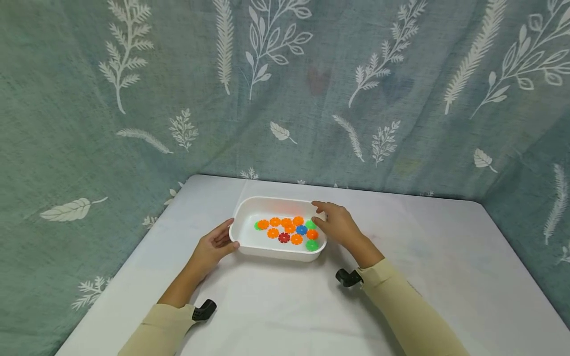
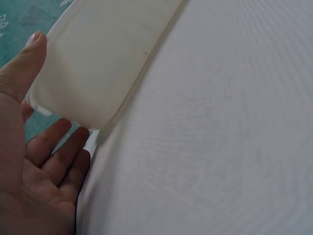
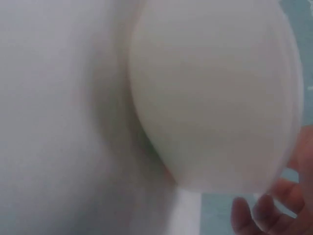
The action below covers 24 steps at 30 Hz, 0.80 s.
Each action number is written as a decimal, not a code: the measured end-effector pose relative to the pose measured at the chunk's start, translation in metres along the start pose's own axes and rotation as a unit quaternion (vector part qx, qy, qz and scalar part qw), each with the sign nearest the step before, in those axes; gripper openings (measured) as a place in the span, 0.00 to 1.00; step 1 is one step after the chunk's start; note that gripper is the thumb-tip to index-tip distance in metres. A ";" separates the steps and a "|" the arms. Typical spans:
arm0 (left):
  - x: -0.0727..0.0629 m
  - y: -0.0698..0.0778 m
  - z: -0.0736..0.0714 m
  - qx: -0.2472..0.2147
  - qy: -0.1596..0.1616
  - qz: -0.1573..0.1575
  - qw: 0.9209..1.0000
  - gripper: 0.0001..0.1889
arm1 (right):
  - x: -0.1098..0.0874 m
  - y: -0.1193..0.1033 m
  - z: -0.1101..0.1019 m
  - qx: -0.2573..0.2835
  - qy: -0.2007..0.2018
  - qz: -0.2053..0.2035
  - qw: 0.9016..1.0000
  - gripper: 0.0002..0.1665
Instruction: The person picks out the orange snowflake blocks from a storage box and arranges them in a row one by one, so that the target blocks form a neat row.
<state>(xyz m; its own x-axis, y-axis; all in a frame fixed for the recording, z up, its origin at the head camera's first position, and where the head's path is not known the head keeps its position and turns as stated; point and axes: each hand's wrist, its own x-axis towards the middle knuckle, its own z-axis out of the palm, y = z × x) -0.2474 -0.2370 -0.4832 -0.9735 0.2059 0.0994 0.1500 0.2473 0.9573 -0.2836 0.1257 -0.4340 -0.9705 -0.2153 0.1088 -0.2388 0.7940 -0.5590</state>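
Note:
A white oblong plastic tub is on the table between both hands, its base edge bordered by shadow. Inside lie several small notched plastic discs: mostly orange, with green, one blue and one dark red. My left hand holds the tub's left end, thumb at the near corner of the rim, the other fingers spread along its side and underside. At the far right corner, my right hand grips the rim, thumb over the inside, with curled fingers outside the wall.
A white cloth covers the table. Behind it and at the sides hangs a green curtain with white leaf prints. Black wrist devices sit at both beige sleeves.

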 end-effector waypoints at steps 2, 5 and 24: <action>0.001 -0.002 0.003 0.000 -0.002 -0.002 1.000 0.41 | 0.002 0.003 0.003 -0.004 0.000 0.003 1.000 0.29; 0.008 -0.009 0.005 0.004 -0.006 -0.005 1.000 0.42 | 0.005 0.008 0.003 -0.011 -0.005 -0.002 1.000 0.30; 0.028 -0.006 0.009 0.059 0.001 -0.013 0.998 0.40 | 0.054 -0.024 -0.001 -0.079 -0.055 -0.006 0.995 0.18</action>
<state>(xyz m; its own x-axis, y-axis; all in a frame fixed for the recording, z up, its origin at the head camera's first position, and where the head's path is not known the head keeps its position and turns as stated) -0.2740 -0.2240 -0.4884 -0.9777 0.1957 0.0764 0.1445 0.3624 0.9207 -0.3300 0.0958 -0.4139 -0.9603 -0.2781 0.0195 -0.2603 0.8693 -0.4202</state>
